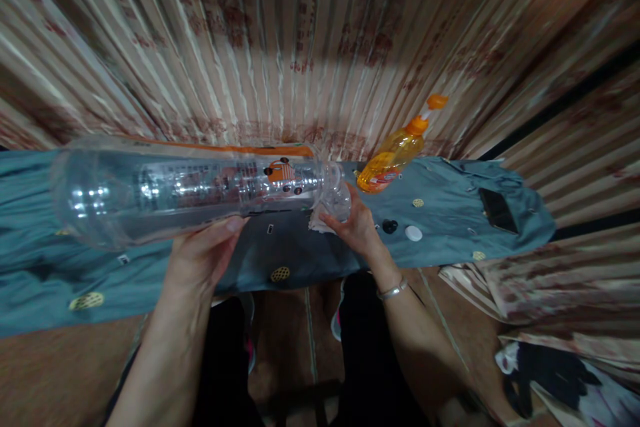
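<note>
A large clear plastic bottle (200, 183) lies sideways across the view, its wide base to the left and its narrow mouth end to the right. Orange markings and a printed cartoon show on its side. My left hand (207, 247) supports it from below, thumb along the near side, other fingers hidden behind it. At the mouth end my right hand (353, 217) is closed round a crumpled whitish tissue (323, 221), pressed to a clear part there. Whether that clear part is separate from the bottle I cannot tell.
A bottle of orange liquid with a pump top (395, 153) stands right of my hand. On the teal cloth (440, 227) lie a small black object (390, 225), a white round lid (413, 233) and a dark phone (498, 210). Pleated curtains (280, 40) hang behind.
</note>
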`<state>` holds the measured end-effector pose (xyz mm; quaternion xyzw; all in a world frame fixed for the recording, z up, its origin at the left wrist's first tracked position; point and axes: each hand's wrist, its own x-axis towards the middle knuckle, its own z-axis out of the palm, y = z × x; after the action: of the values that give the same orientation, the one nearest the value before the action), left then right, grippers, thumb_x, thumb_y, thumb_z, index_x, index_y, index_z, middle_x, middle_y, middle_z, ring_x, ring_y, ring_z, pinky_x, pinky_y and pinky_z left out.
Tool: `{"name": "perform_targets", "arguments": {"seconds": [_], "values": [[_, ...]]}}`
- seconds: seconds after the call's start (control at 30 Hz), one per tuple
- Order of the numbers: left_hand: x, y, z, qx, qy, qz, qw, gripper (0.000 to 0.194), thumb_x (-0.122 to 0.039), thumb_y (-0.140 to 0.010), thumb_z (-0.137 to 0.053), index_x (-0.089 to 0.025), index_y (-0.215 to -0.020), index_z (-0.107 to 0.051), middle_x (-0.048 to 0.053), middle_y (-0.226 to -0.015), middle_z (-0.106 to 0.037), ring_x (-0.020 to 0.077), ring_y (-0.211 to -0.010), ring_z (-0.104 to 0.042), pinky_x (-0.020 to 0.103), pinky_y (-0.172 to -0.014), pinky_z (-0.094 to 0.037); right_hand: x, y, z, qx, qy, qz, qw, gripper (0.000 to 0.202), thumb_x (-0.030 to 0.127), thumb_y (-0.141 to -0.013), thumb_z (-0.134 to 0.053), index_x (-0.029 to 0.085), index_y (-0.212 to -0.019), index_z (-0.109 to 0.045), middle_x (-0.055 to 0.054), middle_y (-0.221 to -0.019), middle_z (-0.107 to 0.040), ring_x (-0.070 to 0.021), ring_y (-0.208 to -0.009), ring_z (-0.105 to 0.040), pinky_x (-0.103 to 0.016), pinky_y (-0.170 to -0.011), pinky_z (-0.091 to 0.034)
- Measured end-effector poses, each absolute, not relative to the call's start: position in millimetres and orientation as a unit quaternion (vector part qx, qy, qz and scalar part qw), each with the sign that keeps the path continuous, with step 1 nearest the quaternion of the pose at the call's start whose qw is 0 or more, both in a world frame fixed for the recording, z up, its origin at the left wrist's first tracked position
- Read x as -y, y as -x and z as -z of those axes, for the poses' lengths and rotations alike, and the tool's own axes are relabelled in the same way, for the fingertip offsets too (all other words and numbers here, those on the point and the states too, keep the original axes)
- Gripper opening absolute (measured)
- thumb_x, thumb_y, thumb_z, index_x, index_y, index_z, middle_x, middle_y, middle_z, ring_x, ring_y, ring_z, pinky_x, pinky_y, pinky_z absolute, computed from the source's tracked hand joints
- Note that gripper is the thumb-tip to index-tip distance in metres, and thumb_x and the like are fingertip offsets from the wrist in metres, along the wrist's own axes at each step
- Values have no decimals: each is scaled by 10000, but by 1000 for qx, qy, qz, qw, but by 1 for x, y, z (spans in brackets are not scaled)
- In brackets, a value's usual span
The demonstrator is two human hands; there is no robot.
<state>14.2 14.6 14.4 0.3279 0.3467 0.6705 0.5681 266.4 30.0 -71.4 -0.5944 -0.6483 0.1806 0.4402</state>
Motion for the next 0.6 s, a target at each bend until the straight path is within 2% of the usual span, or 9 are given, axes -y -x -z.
{"name": "perform_targets", "arguments": {"seconds": [0.27, 0.43, 0.6], "values": [[-14, -16, -17, -333, -327, -673, 573, 679, -239, -361, -1046, -335, -997, -830, 9, -1093, -852, 381, -1223, -736, 562, -1150, -553, -29, -265, 70, 642, 602, -184, 438, 763, 343, -786, -854, 155, -1466, -565, -167, -1381, -741, -346, -1236, -742, -472, -1055, -610], [-14, -15, -14, -342, -323, -668, 576, 669, -233, -371, -1034, -331, -1001, -831, 22, -1095, -853, 389, -1205, -743, 565, -1093, -595, -28, -265, 69, 637, 614, -186, 426, 780, 362, -786, -856, 171, -1480, -553, -149, -1356, -757, -359, -1207, -754, -520, -1045, -617], [-15, -13, -11, -343, -319, -663, 584, 655, -253, -373, -1037, -324, -991, -832, 32, -1073, -854, 390, -1140, -769, 578, -1055, -616, -28, -265, 69, 639, 613, -179, 429, 771, 367, -778, -861, 192, -1468, -567, -144, -1351, -763, -359, -1204, -758, -495, -1027, -627]]}}
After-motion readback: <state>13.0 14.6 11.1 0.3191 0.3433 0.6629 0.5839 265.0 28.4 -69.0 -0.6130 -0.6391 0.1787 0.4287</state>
